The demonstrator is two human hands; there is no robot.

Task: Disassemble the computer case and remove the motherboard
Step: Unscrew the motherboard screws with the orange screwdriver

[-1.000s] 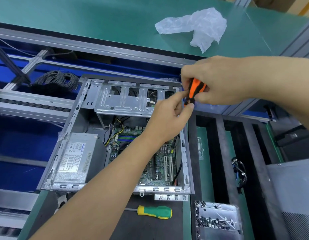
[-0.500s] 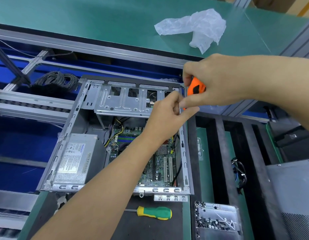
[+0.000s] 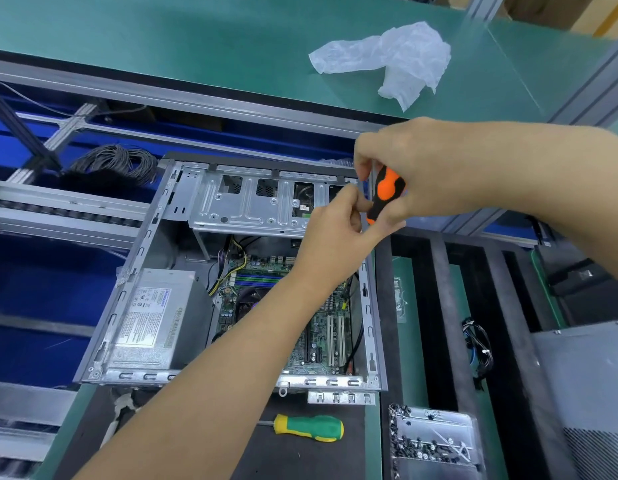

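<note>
Right hand grips the orange-black screwdriver at the far right corner of the open case, while your left hand pinches something small at its tip, too hidden to name. You look to be on a drive-cage screw, an early step, since the motherboard sits bolted on the case floor, cables attached. Next, keep the tip square and catch the screw.
</note>
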